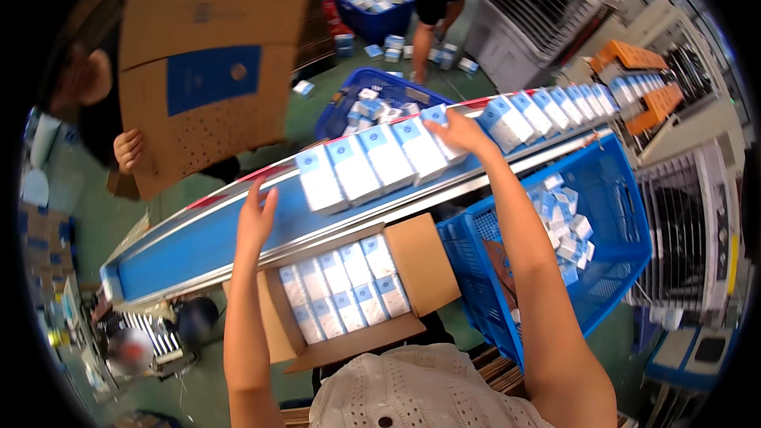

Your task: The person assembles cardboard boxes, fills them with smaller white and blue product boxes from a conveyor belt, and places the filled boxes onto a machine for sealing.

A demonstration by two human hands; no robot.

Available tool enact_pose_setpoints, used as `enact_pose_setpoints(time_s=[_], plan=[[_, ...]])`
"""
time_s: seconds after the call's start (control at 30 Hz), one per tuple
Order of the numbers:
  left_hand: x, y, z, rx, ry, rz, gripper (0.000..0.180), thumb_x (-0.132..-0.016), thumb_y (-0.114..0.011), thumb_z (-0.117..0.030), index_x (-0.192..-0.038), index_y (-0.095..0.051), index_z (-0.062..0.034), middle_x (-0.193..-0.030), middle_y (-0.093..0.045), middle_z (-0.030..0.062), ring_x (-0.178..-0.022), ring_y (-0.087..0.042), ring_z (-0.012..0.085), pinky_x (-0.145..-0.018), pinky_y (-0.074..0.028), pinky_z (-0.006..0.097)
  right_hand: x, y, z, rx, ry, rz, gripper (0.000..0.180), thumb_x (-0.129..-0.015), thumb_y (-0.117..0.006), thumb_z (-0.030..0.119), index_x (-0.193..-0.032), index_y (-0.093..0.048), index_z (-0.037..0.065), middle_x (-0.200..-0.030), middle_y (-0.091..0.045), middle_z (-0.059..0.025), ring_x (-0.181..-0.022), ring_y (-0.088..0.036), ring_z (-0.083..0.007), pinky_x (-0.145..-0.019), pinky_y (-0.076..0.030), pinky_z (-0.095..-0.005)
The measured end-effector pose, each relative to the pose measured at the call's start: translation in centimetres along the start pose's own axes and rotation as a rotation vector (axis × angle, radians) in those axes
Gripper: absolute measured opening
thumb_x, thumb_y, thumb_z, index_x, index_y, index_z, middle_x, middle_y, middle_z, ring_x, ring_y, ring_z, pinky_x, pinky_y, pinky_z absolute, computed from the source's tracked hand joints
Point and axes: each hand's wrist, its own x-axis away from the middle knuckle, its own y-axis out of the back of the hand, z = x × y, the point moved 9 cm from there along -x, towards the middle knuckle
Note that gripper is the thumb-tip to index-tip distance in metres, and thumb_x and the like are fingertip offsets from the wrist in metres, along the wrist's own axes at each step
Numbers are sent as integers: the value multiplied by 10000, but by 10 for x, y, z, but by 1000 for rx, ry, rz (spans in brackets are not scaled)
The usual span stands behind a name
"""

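Note:
A row of several white-and-blue packs (354,170) stands side by side on the blue conveyor belt (198,248). At the row's right end, my right hand (465,131) grips the last pack (434,114), thumb and fingers against it. My left hand (255,218) hovers over the belt just left of the row; its fingers are apart and hold nothing. Below the belt, in front of my body, an open cardboard box (426,263) contains two rows of similar packs (341,295).
More packs (555,107) line the belt toward an orange-guarded machine (630,55). A blue crate (614,257) with loose packs stands right of the box. Beyond the belt are two blue bins (337,107), a person's legs (432,28), and another person's hand (128,149) holding a large cardboard carton (218,16).

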Motion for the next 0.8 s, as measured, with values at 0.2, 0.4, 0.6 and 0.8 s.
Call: enact_pose_setpoints(time_s=[0.2, 0.4, 0.6, 0.8], plan=[[-9, 16, 26, -229, 120, -36, 732, -717, -618, -484, -1163, -389, 49, -1005, -571, 252, -963, -549, 372, -819, -432, 373, 35, -67, 111, -393, 120, -30, 716, -685, -635, 524, -1064, -468, -60, -1013, -560, -256, -973, -540, -371, -834, -420, -386], [46, 87, -20, -129, -47, -331, 701, -701, -672, -383, -1198, -360, 0, -971, -590, 234, -875, -593, 351, -739, -469, 365, 92, -3, 162, -442, 225, -215, 594, -636, -716, 447, -884, -472, -34, -890, -578, -247, -839, -573, -367, -704, -457, -386], [45, 66, 7, -201, -4, -183, 807, -693, -672, -427, -1227, -281, 34, -943, -587, 257, -876, -590, 361, -739, -470, 372, 80, -36, 167, -289, 230, -158, 667, -643, -682, 500, -935, -486, -67, -890, -573, -250, -846, -565, -384, -732, -450, -390], [-22, 54, 79, -209, 301, 46, 943, -662, -651, -547, -1154, -298, 177, -1087, -494, 329, -1051, -507, 354, -840, -427, 362, 26, -110, 160, -283, 111, 68, 827, -648, -617, 596, -1086, -468, -90, -1055, -546, -256, -998, -536, -352, -847, -419, -353]])
